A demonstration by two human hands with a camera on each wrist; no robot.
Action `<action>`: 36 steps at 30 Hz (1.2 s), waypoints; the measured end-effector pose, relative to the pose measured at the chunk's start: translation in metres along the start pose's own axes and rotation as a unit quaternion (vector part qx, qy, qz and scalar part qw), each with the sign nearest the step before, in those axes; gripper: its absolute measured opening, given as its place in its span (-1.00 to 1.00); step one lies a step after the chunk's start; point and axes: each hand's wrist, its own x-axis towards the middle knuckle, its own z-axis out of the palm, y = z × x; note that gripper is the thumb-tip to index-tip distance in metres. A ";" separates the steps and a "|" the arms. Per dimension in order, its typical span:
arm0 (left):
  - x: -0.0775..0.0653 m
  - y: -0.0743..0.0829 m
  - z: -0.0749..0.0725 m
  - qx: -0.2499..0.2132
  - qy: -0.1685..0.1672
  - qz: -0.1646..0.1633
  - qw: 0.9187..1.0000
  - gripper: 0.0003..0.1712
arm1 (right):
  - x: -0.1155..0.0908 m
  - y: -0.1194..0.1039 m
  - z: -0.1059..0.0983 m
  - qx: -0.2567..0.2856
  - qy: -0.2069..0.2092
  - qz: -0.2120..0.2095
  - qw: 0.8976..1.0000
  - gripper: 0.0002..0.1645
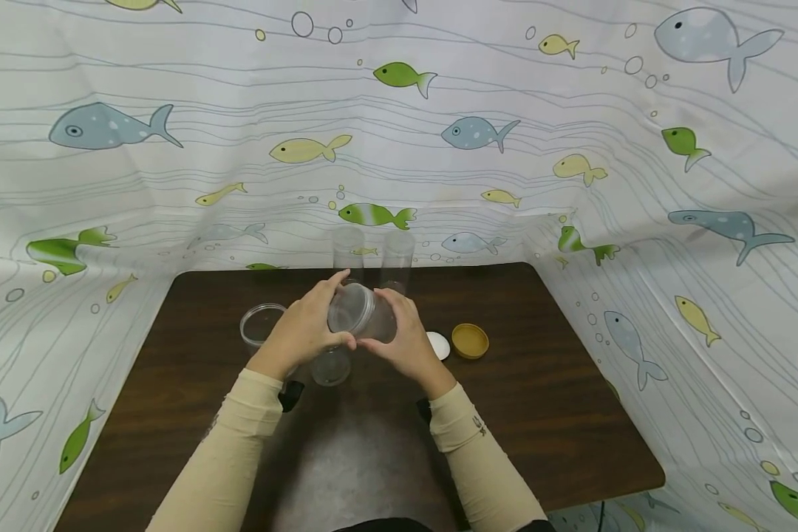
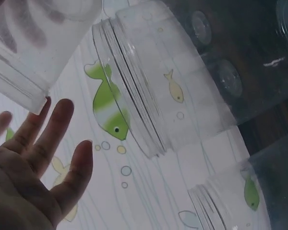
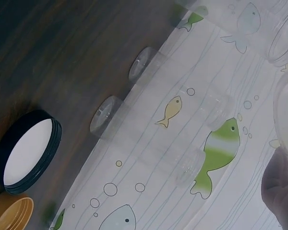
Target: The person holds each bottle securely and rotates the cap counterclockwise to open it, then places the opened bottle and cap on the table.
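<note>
Both hands hold a clear plastic jar over the middle of the table, tilted on its side. My left hand spans one end of the jar with thumb and fingers. In the left wrist view, some fingers of that hand stand apart from the jar, near its threaded rim. Around the other end, my right hand grips with thumb and fingers. Only part of this hand shows in the right wrist view, against the jar's pale end.
Two tall clear jars stand at the back. Another clear jar is left of the hands, and one more sits below them. To the right lie a dark lid with white lining and a yellow lid.
</note>
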 end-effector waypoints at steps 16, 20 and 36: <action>-0.004 -0.006 -0.001 -0.107 -0.031 0.067 0.992 0.12 | 0.000 0.005 -0.001 -0.002 0.002 -0.018 1.000 0.08; -0.003 -0.006 -0.001 -0.095 -0.021 0.062 0.993 0.14 | 0.000 0.004 -0.001 -0.007 0.004 -0.026 1.000 0.07; -0.007 0.000 0.002 -0.019 0.014 -0.032 0.999 0.07 | -0.002 0.001 0.006 -0.022 0.010 -0.049 0.999 0.08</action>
